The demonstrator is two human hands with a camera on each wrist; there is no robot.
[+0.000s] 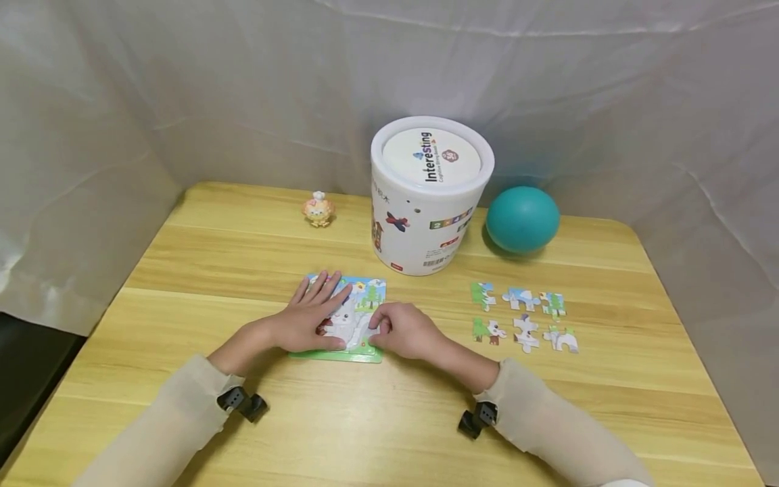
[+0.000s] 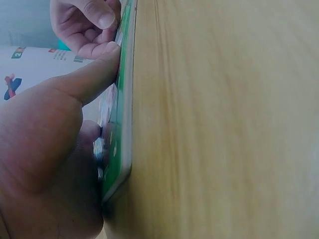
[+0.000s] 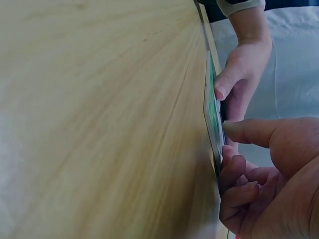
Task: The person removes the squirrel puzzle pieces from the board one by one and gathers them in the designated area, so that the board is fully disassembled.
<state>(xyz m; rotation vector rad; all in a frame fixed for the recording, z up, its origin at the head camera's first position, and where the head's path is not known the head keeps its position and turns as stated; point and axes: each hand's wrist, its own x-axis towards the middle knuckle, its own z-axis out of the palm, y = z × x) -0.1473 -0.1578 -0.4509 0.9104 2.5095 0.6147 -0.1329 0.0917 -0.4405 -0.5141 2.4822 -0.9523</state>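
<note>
A jigsaw puzzle board (image 1: 337,356) with a green border and a pale cartoon animal lies flat on the table. My left hand (image 1: 307,320) rests on its left part, fingers spread and straight, covering some of the picture. At the board's right edge, my right hand (image 1: 406,330) has curled fingers, with thumb and forefinger pinching a pale puzzle piece (image 1: 369,332) level with the board. The right wrist view shows the right thumb (image 3: 249,130) touching the board's surface; the fingers hide most of the piece.
Several loose puzzle pieces (image 1: 526,333) lie in two rows to the right. A white lidded bucket (image 1: 414,223) stands behind the board, beside a teal ball (image 1: 523,220). A small yellow toy figure (image 1: 318,211) stands at the back left. Grey cloth (image 1: 274,88) hangs behind the table.
</note>
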